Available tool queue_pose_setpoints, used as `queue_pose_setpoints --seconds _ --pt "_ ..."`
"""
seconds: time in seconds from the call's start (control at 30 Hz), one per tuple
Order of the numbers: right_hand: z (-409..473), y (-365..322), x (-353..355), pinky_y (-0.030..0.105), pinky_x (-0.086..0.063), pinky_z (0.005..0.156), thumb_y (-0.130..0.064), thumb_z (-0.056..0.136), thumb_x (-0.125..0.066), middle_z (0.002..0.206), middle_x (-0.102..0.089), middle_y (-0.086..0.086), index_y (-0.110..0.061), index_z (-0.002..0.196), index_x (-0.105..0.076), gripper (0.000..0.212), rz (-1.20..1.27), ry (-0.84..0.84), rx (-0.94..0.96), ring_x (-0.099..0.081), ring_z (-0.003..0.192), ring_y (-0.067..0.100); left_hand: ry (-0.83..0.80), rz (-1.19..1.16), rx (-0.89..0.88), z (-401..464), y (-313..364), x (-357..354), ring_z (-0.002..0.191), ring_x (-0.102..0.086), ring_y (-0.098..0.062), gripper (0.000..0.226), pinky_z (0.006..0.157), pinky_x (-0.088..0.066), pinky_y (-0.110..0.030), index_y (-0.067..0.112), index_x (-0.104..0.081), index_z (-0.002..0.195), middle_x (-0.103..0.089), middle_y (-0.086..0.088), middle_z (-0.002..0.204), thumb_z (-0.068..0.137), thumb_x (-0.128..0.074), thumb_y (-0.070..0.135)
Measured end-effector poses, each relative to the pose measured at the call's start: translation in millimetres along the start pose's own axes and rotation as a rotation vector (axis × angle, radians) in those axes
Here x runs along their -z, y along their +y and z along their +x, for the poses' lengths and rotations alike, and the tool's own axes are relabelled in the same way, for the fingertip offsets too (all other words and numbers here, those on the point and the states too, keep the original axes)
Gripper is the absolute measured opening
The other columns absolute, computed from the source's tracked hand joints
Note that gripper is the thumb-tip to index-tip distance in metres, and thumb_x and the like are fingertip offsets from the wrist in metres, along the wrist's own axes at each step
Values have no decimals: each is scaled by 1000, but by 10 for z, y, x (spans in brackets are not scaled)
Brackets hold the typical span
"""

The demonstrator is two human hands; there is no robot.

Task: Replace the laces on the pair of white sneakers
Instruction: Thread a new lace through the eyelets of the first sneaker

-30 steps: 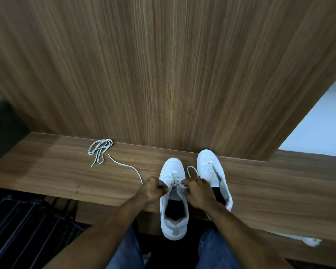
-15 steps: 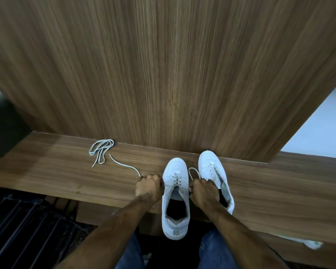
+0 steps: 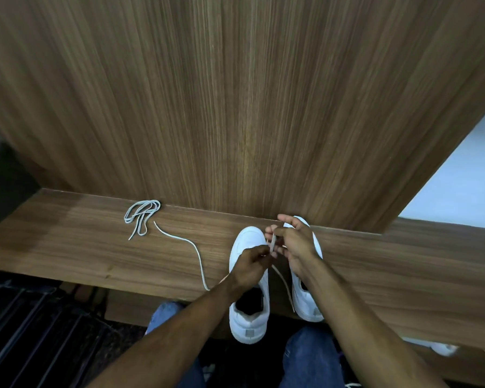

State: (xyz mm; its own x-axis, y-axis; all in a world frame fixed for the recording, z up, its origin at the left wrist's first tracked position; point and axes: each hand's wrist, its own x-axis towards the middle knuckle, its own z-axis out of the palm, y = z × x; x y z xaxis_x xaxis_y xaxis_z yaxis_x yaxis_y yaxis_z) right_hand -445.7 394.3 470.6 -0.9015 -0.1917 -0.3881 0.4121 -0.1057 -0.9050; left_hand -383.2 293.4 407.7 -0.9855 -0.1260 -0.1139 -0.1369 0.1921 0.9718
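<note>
Pinching a flat, pale lace (image 3: 272,242) between fingertips, the right hand (image 3: 294,242) hovers over the toe of the right sneaker (image 3: 305,301), its other fingers loosely fanned. The left hand (image 3: 252,264) is curled into a narrow fist just beside it, closed on the same lace above the tongue of the left sneaker (image 3: 248,317). From that grip one strand drops between the two shoes toward their heels, and the other free end trails left across the counter (image 3: 81,247) in a thin, soft curve.

Both sneakers are smooth white leather with rounded toes, standing upright and side by side, toes against the wall panel (image 3: 235,107) and heels overhanging the counter's near edge. The left sneaker's dark opening gapes wide, and a small grey tab sits on its heel.

Well to the left, close to the panel's foot, a second lace (image 3: 142,217) lies bundled in long flat loops, greyish-white, with its tips pointing toward the near edge. Counter and panel share the same brown wood-grain laminate, the grain fine and straight, running vertically on the panel and lengthwise on the counter. Blue denim knees (image 3: 308,357) show below the forearms.
</note>
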Motion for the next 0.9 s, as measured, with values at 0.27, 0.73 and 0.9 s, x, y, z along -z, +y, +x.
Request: queue_pose_setpoints --seconds 0.27,0.73,0.9 --pt "311 171 355 33 -55 68 5 84 -57 83 -65 7 -14 107 -59 30 -186 204 58 -63 73 21 61 225 -52 54 -332 490 57 -51 2 24 61 -44 -22 30 -64 74 -58 14 61 96 -57 23" --pt "167 634 143 28 -40 91 -25 93 -56 124 -59 -3 -19 111 -71 24 -1345 -256 643 -51 119 18 20 366 -82 158 -388 609 59 -48 -2 20 60 -42 -29 36 -68 68 -65 5 64 87 -68 29" --pt "277 537 413 31 -46 86 -22 90 -53 109 -66 -3 -19 96 -75 23 -1363 41 621 -58 108 20 70 247 18 131 -517 662 50 -43 1 21 55 -38 -24 23 -72 66 -54 13 49 87 -70 24"
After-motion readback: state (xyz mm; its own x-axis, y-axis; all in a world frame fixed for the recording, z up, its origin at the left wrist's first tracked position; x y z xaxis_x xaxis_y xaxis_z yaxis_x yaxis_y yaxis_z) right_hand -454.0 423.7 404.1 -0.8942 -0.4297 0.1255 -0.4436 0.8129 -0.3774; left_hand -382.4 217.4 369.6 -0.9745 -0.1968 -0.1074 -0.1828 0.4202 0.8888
